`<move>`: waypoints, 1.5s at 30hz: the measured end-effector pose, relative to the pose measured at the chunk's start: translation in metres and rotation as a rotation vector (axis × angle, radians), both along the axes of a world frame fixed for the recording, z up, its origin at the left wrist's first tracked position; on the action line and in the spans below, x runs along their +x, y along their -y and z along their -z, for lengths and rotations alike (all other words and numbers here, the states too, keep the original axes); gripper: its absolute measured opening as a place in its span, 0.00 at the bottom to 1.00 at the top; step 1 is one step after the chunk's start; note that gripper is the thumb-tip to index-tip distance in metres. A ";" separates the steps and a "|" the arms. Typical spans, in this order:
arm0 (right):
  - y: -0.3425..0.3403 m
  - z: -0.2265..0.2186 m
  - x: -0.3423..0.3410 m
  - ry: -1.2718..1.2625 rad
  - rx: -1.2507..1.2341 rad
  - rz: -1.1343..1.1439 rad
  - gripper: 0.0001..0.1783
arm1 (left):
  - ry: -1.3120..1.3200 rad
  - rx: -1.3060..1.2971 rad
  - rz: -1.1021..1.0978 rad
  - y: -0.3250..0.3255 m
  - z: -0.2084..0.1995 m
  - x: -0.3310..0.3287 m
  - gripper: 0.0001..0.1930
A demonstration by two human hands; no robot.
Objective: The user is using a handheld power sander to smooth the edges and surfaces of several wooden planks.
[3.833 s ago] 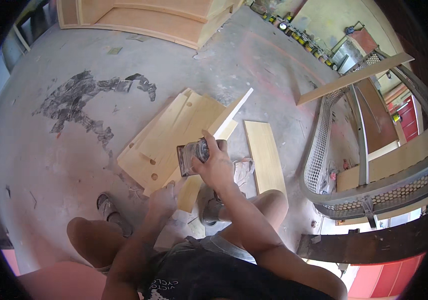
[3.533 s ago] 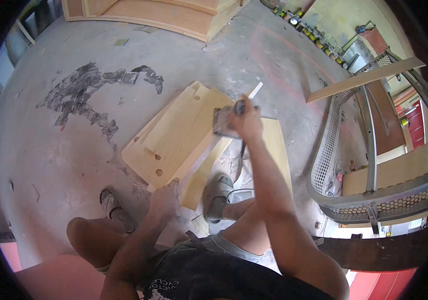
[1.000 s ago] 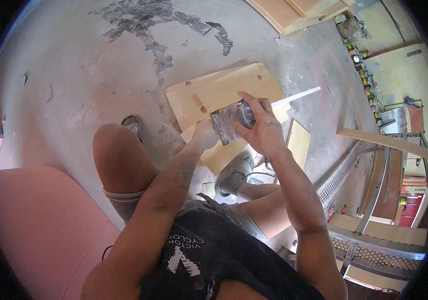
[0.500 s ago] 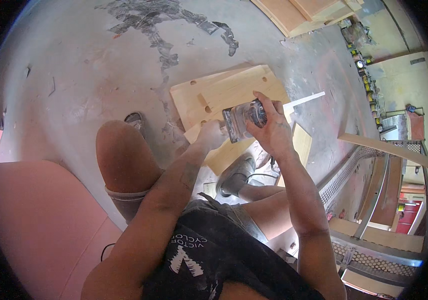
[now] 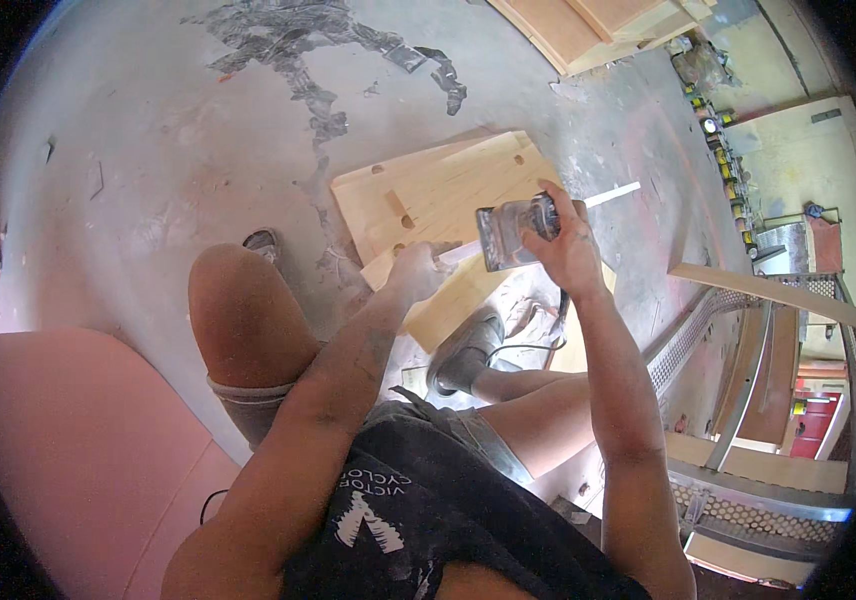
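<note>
My right hand [image 5: 570, 248] is closed around a dusty electric palm sander [image 5: 508, 236], whose flat pad faces left. Running behind the sander is a narrow white strip [image 5: 612, 195], its far end sticking out to the upper right. My left hand [image 5: 416, 272] grips the strip's near end, fingers wrapped round it. The sander sits against the strip; exactly where the pad touches cannot be made out. Below my hands, pale wooden panels [image 5: 448, 185] with small oval holes lie stacked on the floor.
A dark cord [image 5: 526, 347] runs near my shoe [image 5: 471, 350]. Pink sheeting [image 5: 78, 430] stands at the left. Perforated metal framing [image 5: 688, 335] with a wooden board [image 5: 778, 297] is at the right. More wooden pieces [image 5: 598, 30] lie at the top, and several cans [image 5: 733, 190] line the wall.
My right hand has slid the sander a little to the right along the strip, away from my left hand. More of the strip shows between them. My left hand keeps its grip.
</note>
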State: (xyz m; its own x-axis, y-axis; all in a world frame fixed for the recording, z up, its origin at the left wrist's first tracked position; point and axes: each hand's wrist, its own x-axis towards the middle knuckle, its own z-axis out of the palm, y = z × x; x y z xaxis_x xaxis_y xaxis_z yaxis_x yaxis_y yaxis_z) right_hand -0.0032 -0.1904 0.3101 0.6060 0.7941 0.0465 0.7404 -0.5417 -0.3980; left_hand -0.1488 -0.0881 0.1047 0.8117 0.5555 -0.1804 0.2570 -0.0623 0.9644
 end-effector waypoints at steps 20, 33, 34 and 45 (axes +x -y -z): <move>0.005 0.002 -0.015 0.032 -0.035 0.061 0.39 | -0.035 -0.017 -0.004 0.005 -0.011 0.006 0.21; -0.003 0.005 0.004 0.043 -0.062 0.079 0.40 | 0.105 -0.044 -0.049 0.007 0.023 0.012 0.15; -0.006 0.002 0.001 0.023 -0.068 0.093 0.40 | 0.106 -0.042 -0.053 0.006 0.024 0.011 0.15; -0.013 0.000 -0.047 -0.039 -0.011 -0.038 0.40 | -0.017 0.091 -0.030 -0.001 0.030 0.005 0.19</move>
State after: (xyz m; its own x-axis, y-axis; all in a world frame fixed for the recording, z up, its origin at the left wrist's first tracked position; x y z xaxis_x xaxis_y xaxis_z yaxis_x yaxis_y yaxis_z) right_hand -0.0506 -0.1769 0.3099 0.5763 0.8171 0.0149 0.7448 -0.5177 -0.4210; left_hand -0.1438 -0.0872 0.0746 0.7918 0.5941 -0.1421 0.2765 -0.1412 0.9506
